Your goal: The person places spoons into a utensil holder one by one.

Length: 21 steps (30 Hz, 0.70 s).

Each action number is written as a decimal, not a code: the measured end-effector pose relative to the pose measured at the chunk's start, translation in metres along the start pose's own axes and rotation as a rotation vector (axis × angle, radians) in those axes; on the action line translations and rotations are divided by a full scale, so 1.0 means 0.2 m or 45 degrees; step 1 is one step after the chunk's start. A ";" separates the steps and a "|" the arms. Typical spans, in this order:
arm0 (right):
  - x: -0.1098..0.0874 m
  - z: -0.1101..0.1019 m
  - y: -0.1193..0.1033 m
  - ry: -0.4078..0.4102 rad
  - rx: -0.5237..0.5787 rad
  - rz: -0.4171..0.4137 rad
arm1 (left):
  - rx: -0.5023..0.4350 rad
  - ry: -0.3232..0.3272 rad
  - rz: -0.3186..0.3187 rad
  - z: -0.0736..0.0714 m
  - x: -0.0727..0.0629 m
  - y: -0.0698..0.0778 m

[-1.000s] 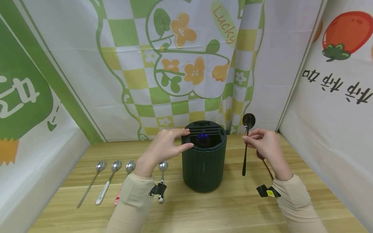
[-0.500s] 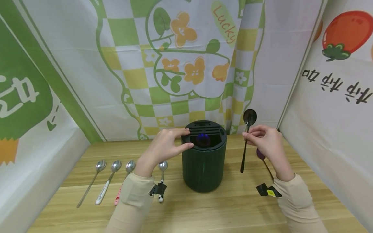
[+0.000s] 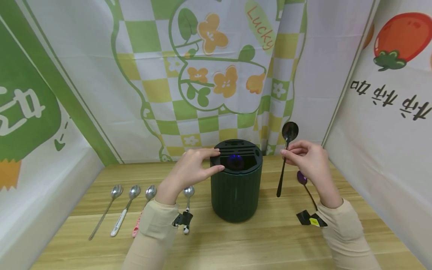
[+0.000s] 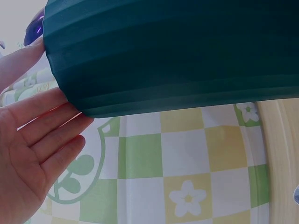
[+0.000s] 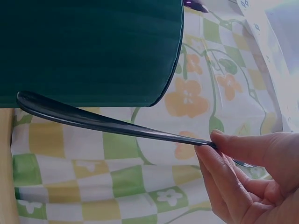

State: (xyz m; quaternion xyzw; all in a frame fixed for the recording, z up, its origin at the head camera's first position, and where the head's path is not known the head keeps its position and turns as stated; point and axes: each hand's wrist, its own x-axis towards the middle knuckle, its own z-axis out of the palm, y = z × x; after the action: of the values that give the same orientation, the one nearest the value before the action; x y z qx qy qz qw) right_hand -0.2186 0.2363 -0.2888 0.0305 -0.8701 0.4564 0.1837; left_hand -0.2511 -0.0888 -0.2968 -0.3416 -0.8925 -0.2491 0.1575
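A dark green ribbed holder (image 3: 235, 195) with a black slotted top stands upright on the table. My left hand (image 3: 192, 170) touches its rim from the left with thumb and fingertips, the fingers fairly straight, as the left wrist view also shows. Inside the front opening a shiny blue-purple spoon bowl (image 3: 235, 162) is visible. To the right of the holder, my right hand (image 3: 308, 159) pinches a black spoon (image 3: 281, 180) by its handle just below the bowl. The spoon hangs above the table, bowl up and handle end down, apart from the holder in the head view.
On the wooden table (image 3: 236, 247), several silver-bowled spoons lie left: a plain one (image 3: 102, 215), a white-handled one (image 3: 119, 221), a pink-handled one (image 3: 150, 192) and a spotted-handled one (image 3: 189, 192). A purple spoon (image 3: 302, 177) lies right, partly under the right wrist. Printed cloth (image 3: 209, 123) hangs behind.
My right hand has risen slightly with the black spoon, whose handle end has swung a little left. More of the purple spoon on the table shows. My left hand has stayed at the rim.
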 end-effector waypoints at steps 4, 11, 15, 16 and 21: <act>0.00 0.00 -0.02 0.000 0.014 -0.013 | -0.005 0.000 -0.003 0.00 0.00 0.00; 0.01 0.00 -0.06 0.018 0.040 -0.034 | -0.019 -0.008 -0.017 0.00 0.00 0.00; 0.01 0.00 -0.07 0.021 0.067 -0.046 | -0.017 -0.012 -0.023 0.00 0.00 0.00; 0.01 0.00 -0.07 0.022 0.076 -0.052 | -0.016 -0.014 -0.025 0.00 0.00 0.01; 0.00 0.00 -0.09 0.033 0.095 -0.075 | -0.018 -0.024 -0.041 -0.01 0.00 0.01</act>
State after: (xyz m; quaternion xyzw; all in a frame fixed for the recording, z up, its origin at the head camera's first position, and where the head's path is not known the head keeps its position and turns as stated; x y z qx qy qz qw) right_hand -0.2149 0.2260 -0.2733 0.0570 -0.8487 0.4834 0.2069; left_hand -0.2497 -0.0890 -0.2955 -0.3307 -0.8975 -0.2546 0.1427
